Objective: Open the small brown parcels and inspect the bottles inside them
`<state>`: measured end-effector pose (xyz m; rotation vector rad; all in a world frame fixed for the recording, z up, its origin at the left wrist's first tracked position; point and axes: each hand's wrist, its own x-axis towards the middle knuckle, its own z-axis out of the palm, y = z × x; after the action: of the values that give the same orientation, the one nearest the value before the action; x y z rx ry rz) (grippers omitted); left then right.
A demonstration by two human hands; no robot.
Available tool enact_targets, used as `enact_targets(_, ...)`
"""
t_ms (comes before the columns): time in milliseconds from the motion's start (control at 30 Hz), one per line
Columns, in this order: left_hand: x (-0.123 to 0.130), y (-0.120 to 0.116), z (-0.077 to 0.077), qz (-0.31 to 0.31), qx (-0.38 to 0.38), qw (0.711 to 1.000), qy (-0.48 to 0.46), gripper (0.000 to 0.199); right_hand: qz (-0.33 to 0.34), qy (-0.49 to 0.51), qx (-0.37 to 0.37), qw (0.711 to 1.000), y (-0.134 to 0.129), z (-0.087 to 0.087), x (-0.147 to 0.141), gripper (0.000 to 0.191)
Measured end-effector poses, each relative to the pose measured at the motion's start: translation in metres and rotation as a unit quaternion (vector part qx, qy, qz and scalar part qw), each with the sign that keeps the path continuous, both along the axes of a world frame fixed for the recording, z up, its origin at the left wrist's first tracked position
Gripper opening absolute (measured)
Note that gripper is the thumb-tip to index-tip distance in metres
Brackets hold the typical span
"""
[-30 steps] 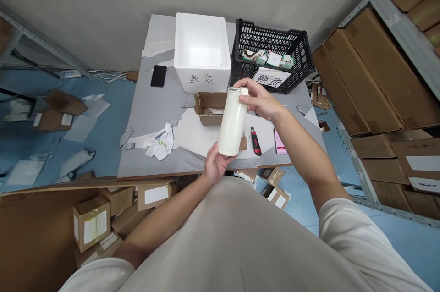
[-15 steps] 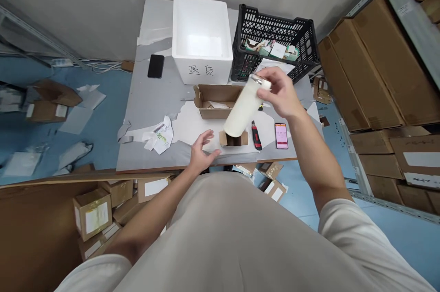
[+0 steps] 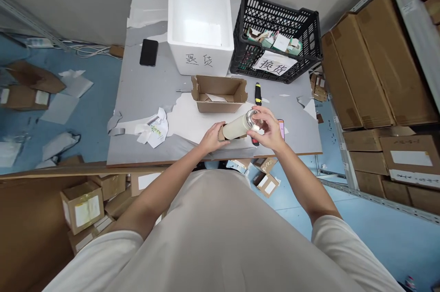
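The right hand (image 3: 266, 128) is gripping the bottle (image 3: 235, 128) up top, while the left hand (image 3: 213, 139) is holding the small box (image 3: 221, 134), likely steadying it.

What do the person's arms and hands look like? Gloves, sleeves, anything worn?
Left hand and right hand are both bare: no gloves. Forearms bare too, with no watch, cables or markings visible. Sleeves are short, loose, plain and off-white. Too small to rule out thin rings.
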<state>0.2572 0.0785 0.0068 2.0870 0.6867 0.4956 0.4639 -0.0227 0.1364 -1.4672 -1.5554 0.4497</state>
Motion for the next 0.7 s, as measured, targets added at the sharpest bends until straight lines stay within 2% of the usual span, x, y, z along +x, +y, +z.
enact_targets(100, -0.007, 0.003, 0.000, -0.021, 0.003, 1.000, -0.007, 0.078, 0.030, -0.032, -0.028, 0.999, -0.004, 0.002, 0.000, 0.047)
enact_targets(200, -0.008, 0.003, 0.001, -0.046, 0.003, 0.999, -0.008, 0.078, 0.109, -0.094, -0.068, 0.987, -0.001, -0.007, -0.006, 0.041)
enact_targets(300, -0.006, 0.001, 0.001, -0.054, -0.002, 0.998, -0.009, 0.077, 0.200, -0.185, -0.123, 0.954, 0.011, -0.027, -0.014, 0.031)
enact_targets(367, -0.006, 0.002, 0.002, -0.069, -0.005, 0.998, -0.009, 0.076, 0.236, -0.249, -0.144, 0.928, 0.022, -0.040, -0.015, 0.027)
enact_targets(500, -0.008, 0.007, 0.002, -0.090, -0.008, 0.996, -0.007, 0.079, 0.302, -0.332, -0.143, 0.882, 0.040, -0.055, -0.009, 0.032)
enact_targets(600, -0.006, 0.009, 0.001, -0.083, -0.015, 0.996, 0.004, 0.082, 0.337, -0.350, -0.140, 0.863, 0.048, -0.060, -0.002, 0.037)
enact_targets(700, -0.004, 0.010, -0.001, -0.086, -0.023, 0.996, 0.006, 0.082, 0.351, -0.342, -0.152, 0.858, 0.048, -0.067, 0.004, 0.036)
